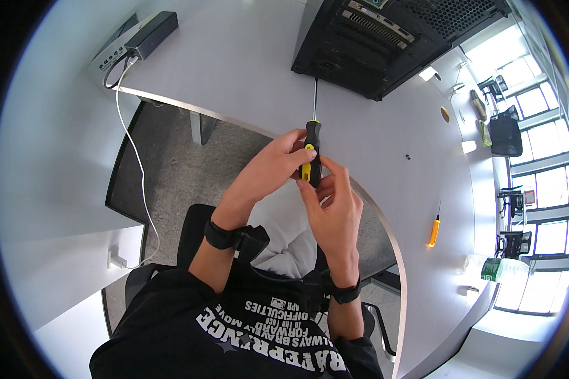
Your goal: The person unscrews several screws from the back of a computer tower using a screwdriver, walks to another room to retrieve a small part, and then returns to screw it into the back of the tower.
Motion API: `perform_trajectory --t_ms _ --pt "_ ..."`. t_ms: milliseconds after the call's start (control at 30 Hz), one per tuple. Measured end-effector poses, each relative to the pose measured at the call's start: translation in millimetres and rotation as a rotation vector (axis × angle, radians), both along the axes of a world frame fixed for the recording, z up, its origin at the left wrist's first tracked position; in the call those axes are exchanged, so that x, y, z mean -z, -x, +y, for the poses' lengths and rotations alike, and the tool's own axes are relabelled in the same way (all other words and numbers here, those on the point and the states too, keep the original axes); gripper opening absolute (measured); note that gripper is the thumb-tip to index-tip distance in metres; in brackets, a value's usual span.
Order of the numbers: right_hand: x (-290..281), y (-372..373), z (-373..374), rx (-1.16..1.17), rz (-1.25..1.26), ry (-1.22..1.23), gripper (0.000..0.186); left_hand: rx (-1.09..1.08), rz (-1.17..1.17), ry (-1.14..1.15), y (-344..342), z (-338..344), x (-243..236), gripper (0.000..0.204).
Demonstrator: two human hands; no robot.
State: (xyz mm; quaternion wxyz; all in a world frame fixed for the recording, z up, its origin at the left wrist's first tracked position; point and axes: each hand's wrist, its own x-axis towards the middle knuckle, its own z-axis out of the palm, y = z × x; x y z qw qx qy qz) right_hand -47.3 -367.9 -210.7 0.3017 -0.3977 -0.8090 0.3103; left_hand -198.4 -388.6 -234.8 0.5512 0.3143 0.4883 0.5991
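A screwdriver [313,134] with a black and yellow handle and a long metal shaft points away from me. Its tip meets the lower edge of the black computer case [354,79]; whether it sits in a screw there cannot be made out. My left hand [277,163] is closed round the handle, thumb on top. From the right, my right hand [335,211] pinches the butt end of the same handle. To the right on the table lie a few tiny dark screws [408,156] and a second screwdriver [434,232] with an orange-yellow handle.
A black power adapter [153,35] rests at the table's far left, with a white cable [133,136] hanging down to a wall socket. A clear bottle with a green label [492,270] is at the right. The table's curved edge [392,237] runs close to my right arm.
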Motion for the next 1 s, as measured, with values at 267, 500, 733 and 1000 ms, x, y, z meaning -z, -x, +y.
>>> perform_trajectory --t_ms 267,500,733,1000 --pt "2 3 -1 0.01 0.018 0.057 0.043 0.009 0.117 -0.021 4 -1 5 0.046" --pt "5 9 2 -0.01 0.004 0.08 0.041 -0.018 0.122 0.012 8 -1 13 0.044" --pt "5 13 5 -0.019 0.044 0.105 0.036 -0.054 0.16 0.03 7 1 8 0.047" --pt "5 16 8 -0.032 0.05 0.132 0.035 -0.068 0.152 0.066 8 0 5 0.048"
